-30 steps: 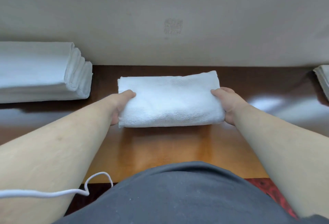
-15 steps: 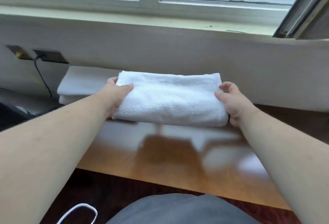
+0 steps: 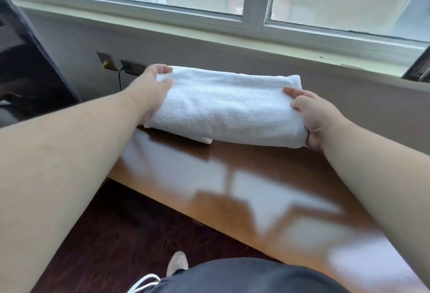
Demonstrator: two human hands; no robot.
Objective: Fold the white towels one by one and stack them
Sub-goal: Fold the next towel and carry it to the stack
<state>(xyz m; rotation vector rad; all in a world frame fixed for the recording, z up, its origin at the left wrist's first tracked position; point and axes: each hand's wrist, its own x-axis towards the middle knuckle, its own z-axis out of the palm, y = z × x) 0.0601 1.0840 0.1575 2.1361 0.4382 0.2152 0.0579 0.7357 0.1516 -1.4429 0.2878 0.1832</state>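
Lap: dark garment (image 3: 244,276) at the bottom edge, with a white cord (image 3: 144,282); a shoe (image 3: 177,263) is seen on the dark floor (image 3: 104,234).
Table: glossy wood top (image 3: 267,199), its near edge running diagonally; window glare is reflected across it.
Towel: one folded white towel (image 3: 228,106) is held over the far left part of the table, near the wall. Whether it rests on anything cannot be told; a small white corner (image 3: 207,140) shows under its near edge, but what that belongs to is not resolved.
Left hand: the left hand (image 3: 151,87) is closed on the towel's left end, thumb on top, fingers hidden beneath.
Right hand: the right hand (image 3: 311,115) is closed on the right end, fingertips (image 3: 290,91) pressed on the top face, palm against the end.
Wall: two outlets (image 3: 121,63) are set just behind the left hand, with a cable (image 3: 119,78) hanging from one.
Far: window frame (image 3: 253,1) and sill (image 3: 232,36) above; a dark object (image 3: 23,59) at the left.
Step (judged): the folded towel is being carried to the stacking spot; placement is not yet done.
Risk 1: the fold could open if one end is let go before the other, since the towel is supported only at its ends.
Risk 2: a skewed stack could result if the towel is set down at its present slant to the wall.
Risk 3: the cable could be snagged by the left hand, given how close it lies.
Risk 4: the landing spot is hidden by the towel, so misalignment may go unnoticed.
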